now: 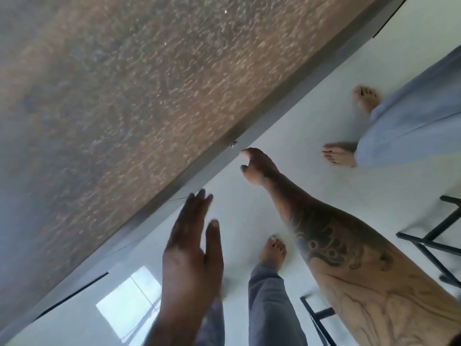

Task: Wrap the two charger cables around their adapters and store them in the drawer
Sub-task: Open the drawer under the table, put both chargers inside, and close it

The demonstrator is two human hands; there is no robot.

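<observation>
Head view: the speckled brown desk (124, 96) fills the upper left, its grey edge running diagonally from lower left to upper right. At lower centre the left hand (192, 258) has a wide grip, fingers straight, holding nothing. Right of centre the right hand (257, 168) reaches under that edge beside a small screw (234, 145), fingers loosely curled on nothing. No charger, cable or drawer front is visible, so their heading and long axis cannot be told. Risk: groping unseen, the fingers could miss the drawer.
</observation>
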